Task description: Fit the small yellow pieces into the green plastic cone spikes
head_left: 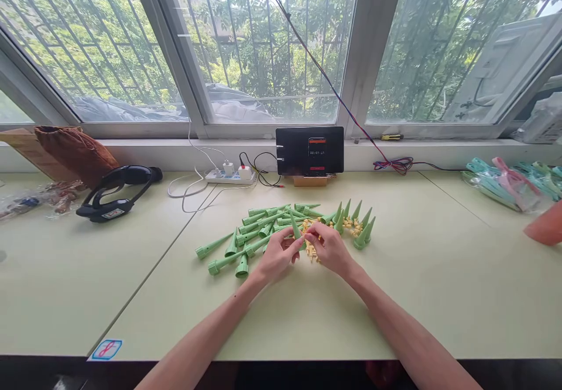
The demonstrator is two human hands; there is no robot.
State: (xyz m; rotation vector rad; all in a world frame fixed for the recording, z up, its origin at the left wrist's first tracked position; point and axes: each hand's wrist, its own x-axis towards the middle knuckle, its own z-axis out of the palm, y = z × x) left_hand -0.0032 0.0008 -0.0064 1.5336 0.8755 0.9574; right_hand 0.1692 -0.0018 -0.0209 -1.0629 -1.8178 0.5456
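My left hand (276, 255) is closed around a green plastic watering spike (295, 225), its tip pointing up. Close against that spike, the fingertips of my right hand (331, 250) are pinched together. Whatever sits in that pinch is too small to make out. Small yellow plastic pieces (311, 254) lie in a heap under and behind my hands, partly covered by them. Left of and behind my left hand is a loose pile of green spikes (257, 226), most lying on their sides. Several more spikes (363, 235) stand upright on their caps beyond my right hand, with yellow pieces among them.
A black screen (309, 151) showing a timer leans near the window. A power strip (230, 174) with cables and black headphones (116, 194) are to the left. At the right lie bagged green and pink plastic items (504, 182) and an orange-red object (544, 225).
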